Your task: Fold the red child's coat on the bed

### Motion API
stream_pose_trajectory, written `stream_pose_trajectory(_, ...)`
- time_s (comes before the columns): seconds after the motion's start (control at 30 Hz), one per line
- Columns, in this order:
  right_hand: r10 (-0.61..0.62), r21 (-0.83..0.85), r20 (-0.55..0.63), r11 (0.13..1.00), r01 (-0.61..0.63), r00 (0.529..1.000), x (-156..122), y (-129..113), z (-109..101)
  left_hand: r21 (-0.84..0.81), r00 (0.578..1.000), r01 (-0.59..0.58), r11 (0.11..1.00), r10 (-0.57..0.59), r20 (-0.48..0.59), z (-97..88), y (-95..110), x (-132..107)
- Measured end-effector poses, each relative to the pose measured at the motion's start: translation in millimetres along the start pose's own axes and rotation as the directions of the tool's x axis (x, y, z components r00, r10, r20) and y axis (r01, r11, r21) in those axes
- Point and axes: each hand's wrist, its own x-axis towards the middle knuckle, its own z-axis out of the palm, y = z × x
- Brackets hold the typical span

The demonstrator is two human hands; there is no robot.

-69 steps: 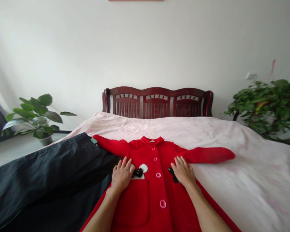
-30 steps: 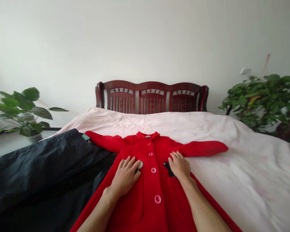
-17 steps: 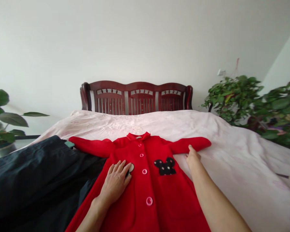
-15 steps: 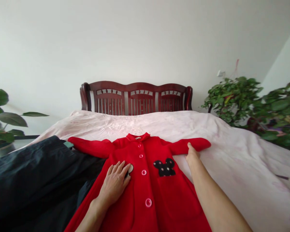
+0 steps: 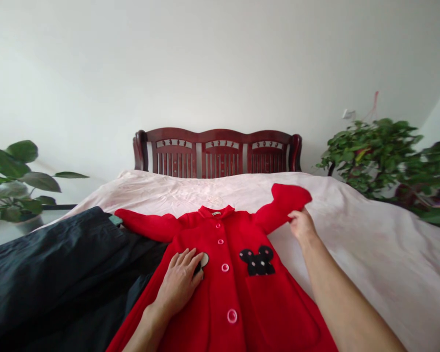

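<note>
On the pink bedspread (image 5: 370, 234), soft red fleece coat (image 5: 214, 298), best held by its two o'clock sleeve (image 5: 286, 203): right grip (image 5: 299, 224) pinching it, left grip (image 5: 179, 280) spread flat on the coat.

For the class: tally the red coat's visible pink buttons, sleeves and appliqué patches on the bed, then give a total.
Pink buttons: 4
Sleeves: 2
Appliqué patches: 2, one partly under the left hand
Total: 8

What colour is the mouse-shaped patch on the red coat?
The patch is black with small pink dots; the head view shows it best.
</note>
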Motion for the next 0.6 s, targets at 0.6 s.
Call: stream_pose_trajectory(0.6,-0.191,-0.759,0.468,0.412,0.504,0.863,-124,54,53,-0.926,0.871,0.182,0.332,-0.491,-0.005,0.7,-36,28)
